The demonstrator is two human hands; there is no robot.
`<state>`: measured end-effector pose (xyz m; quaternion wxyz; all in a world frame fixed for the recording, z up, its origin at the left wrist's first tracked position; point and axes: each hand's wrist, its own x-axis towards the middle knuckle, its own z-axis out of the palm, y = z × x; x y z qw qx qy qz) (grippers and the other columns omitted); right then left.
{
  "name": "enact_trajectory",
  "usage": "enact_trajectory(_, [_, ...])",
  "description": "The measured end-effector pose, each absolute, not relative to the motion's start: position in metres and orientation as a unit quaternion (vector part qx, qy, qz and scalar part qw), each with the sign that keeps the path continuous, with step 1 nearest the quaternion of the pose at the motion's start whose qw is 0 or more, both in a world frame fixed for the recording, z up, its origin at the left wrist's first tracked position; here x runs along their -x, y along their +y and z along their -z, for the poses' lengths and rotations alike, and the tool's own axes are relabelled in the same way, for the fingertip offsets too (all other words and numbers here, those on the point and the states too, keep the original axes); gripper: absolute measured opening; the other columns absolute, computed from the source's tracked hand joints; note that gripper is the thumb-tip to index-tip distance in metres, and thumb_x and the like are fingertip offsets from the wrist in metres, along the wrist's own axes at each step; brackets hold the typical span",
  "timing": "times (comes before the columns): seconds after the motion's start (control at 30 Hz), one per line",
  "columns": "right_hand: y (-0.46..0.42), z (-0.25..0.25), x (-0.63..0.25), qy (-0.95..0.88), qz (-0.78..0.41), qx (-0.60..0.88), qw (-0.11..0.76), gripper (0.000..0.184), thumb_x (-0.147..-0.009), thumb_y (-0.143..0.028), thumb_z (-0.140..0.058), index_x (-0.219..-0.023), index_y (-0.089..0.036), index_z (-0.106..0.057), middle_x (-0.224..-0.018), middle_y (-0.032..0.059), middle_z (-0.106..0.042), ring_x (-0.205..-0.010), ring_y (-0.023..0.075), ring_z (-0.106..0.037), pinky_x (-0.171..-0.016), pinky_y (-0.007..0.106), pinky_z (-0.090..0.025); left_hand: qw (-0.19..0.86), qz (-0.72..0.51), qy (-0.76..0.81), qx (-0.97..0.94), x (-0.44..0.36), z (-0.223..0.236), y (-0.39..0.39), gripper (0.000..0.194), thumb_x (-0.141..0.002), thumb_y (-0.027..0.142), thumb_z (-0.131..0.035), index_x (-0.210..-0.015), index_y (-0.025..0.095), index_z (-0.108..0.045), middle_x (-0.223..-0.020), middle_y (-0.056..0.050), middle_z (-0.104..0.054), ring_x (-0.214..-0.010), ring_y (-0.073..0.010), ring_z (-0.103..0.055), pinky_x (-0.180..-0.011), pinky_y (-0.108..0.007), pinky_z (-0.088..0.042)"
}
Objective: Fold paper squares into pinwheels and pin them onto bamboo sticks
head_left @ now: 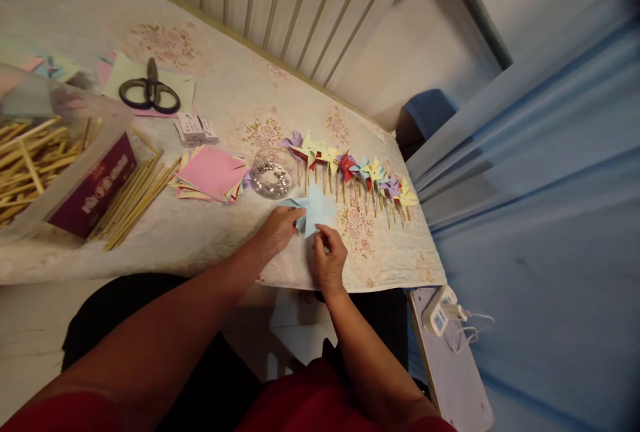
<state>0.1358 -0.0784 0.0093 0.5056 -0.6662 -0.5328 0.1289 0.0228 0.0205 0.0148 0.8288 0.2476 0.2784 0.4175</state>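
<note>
Your left hand (pixel 280 229) pinches the blue paper (pixel 319 208) at nine o'clock, your right hand (pixel 331 255) at six; uneven pulling could tear it, drifting toward ten could upset the clear dish (pixel 291 164).

The round dish (pixel 293 164) is clear and glossy, plastic-looking, and the small pieces (pixel 270 185) in it gleam like metal. Just on its near side is smooth, matt blue paper (pixel 316 207); to its right, matt paper pinwheels (pixel 347 166) top dull wooden-looking stems (pixel 307 181). Left of it lie matt paper squares (pixel 213 171) and, farther out, wooden-looking sticks (pixel 137 200) (rather dry, to my eye), all on softly wrinkled cloth (pixel 305 107).
</note>
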Motion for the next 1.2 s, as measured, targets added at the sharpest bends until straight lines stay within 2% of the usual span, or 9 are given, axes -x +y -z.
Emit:
enact_trajectory(0.23, [-0.067,-0.012,-0.131,-0.483,-0.208,0.68,0.512,0.017,-0.084,-0.033,-0.059,-0.091,-0.023,-0.07,-0.074,-0.0009,-0.062,-0.06,0.0142,-0.056,-0.068,0.029,-0.048,0.83,-0.411,0.274,-0.261,-0.023,-0.016,0.018,0.013,-0.064,0.025,-0.071,-0.063,0.017,-0.061,-0.059,0.001,-0.06,-0.055,-0.0109,-0.053,-0.054,-0.023,-0.041])
enact_trajectory(0.4, [-0.061,-0.024,-0.122,-0.426,-0.274,0.681,0.529,0.018,-0.082,-0.04,-0.06,-0.084,-0.023,-0.065,-0.056,-0.0054,-0.057,-0.048,0.0135,-0.053,-0.056,0.027,-0.045,0.824,-0.396,0.28,-0.292,-0.022,-0.014,0.018,0.013,-0.068,0.026,-0.067,-0.062,0.017,-0.06,-0.059,0.001,-0.058,-0.054,-0.0109,-0.051,-0.054,-0.024,-0.04])
enact_trajectory(0.57, [-0.054,-0.03,-0.117,-0.375,-0.294,0.691,0.543,0.019,-0.079,-0.041,-0.062,-0.076,-0.022,-0.061,-0.059,-0.0053,-0.059,-0.044,0.0117,-0.052,-0.046,0.025,-0.039,0.821,-0.39,0.281,-0.309,-0.022,-0.012,0.018,0.016,-0.07,0.029,-0.067,-0.063,0.016,-0.06,-0.061,0.0,-0.058,-0.055,-0.0116,-0.051,-0.054,-0.025,-0.04])
enact_trajectory(0.9, [-0.047,-0.039,-0.114,-0.347,-0.308,0.704,0.538,0.017,-0.077,-0.038,-0.062,-0.072,-0.021,-0.06,-0.05,-0.0062,-0.057,-0.041,0.0116,-0.05,-0.044,0.024,-0.037,0.815,-0.395,0.272,-0.326,-0.025,-0.002,0.018,0.021,-0.07,0.034,-0.069,-0.064,0.016,-0.059,-0.062,0.0,-0.059,-0.054,-0.0118,-0.051,-0.054,-0.025,-0.042])
enact_trajectory(1.2, [-0.044,-0.038,-0.117,-0.336,-0.314,0.705,0.54,0.02,-0.075,-0.038,-0.064,-0.069,-0.02,-0.061,-0.051,-0.0068,-0.054,-0.041,0.0096,-0.048,-0.042,0.022,-0.034,0.818,-0.391,0.251,-0.339,-0.026,-0.003,0.017,0.025,-0.065,0.036,-0.072,-0.063,0.016,-0.058,-0.058,0.0,-0.058,-0.051,-0.0124,-0.052,-0.053,-0.027,-0.044])
